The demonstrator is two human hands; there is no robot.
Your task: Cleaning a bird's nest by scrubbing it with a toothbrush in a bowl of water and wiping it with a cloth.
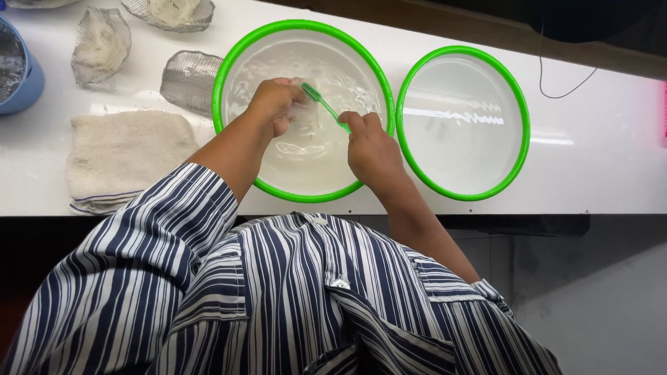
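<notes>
Right hand (372, 147) closed around the handle of a green toothbrush (324, 107), bristle end angled up and to the left, resting against a small pale object (303, 111) held in the left hand (278, 104). Left hand curled shut around that object, fingers wrapped over it; too washed out to tell what kind of thing it is. Both hands over a round green-rimmed basin (221, 76) holding clear water, surface rippled, the object at or just above the waterline. Just beside it to the right, a second green-rimmed basin (522, 104), rims nearly touching, also with water, nothing in it. All on a white glossy counter (597, 153). Left of the first basin, a folded off-white towel (125, 156) with a striped edge. Above the towel, three metal mesh pieces (101, 46), two of them cradling whitish lumps, the third (189, 80) lying close against the basin's rim. Blue container (21, 76) at the far left edge, partly cut off. Blue-and-white striped shirt (278, 298) filling the lower view, sleeves pushed up past the forearms.
</notes>
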